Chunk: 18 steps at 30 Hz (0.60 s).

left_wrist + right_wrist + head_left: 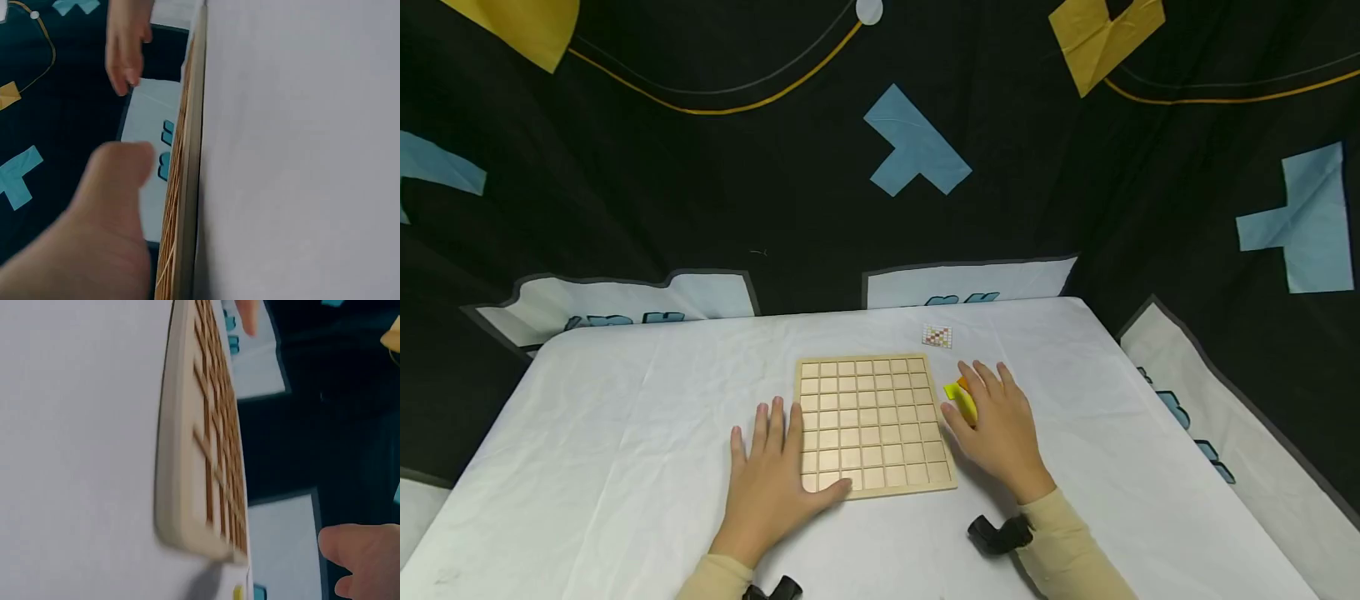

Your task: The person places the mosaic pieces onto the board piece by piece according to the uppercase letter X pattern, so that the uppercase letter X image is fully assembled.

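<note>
A square wooden grid board (871,423) lies on the white table, its cells bare wood. My left hand (771,483) is spread at the board's left side, thumb reaching over the near left corner and fingertips along the left edge. Off the right edge, my right hand (996,425) hovers over some yellow pieces (966,407), fingers extended and thumb apart. An orange piece (962,382) peeks out by its fingertips; the hand partly hides these pieces. A bit of yellow piece (237,592) also shows low in the right wrist view, beyond the board's corner.
Behind the board lies a small card (937,336) with a coloured grid pattern. White cloth (625,400) covers the table. Black curtains (737,200) with blue and yellow shapes hang behind and at the sides. Each wrist wears a black camera mount (1000,535).
</note>
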Each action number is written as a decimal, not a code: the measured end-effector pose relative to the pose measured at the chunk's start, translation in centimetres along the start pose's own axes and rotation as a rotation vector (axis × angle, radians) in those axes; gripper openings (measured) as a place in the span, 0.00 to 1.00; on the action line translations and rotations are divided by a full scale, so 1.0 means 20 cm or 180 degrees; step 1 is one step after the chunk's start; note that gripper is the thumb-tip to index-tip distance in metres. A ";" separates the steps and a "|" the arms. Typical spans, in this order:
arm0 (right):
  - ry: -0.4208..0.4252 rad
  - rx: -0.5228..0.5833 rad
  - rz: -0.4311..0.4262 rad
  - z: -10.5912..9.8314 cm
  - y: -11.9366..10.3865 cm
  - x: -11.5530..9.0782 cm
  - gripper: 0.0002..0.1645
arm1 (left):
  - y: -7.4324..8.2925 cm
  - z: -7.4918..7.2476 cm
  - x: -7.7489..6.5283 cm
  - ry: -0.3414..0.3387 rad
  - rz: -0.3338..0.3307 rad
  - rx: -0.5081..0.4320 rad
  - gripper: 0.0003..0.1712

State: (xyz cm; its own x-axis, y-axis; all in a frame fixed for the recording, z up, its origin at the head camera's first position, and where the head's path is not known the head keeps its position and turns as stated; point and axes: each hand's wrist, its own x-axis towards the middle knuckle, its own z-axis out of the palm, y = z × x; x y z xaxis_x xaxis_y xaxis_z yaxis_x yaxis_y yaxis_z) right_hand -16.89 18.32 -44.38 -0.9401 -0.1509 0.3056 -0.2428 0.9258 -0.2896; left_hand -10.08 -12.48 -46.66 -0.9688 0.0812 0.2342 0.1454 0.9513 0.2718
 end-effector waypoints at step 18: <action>-0.0291 -0.0076 0.0474 0.02 0.31 0.10 0.27 | -0.04 0.07 -0.06 -0.0187 0.0052 -0.0194 0.76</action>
State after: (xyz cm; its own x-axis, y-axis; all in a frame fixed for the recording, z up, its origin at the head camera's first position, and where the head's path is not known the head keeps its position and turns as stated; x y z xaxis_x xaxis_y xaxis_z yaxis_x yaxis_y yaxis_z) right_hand -20.44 23.56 -45.89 -0.9834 -0.0413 0.1769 -0.0944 0.9481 -0.3035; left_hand -9.31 -13.02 -48.45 -0.9760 0.1156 0.1844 0.1715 0.9300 0.3250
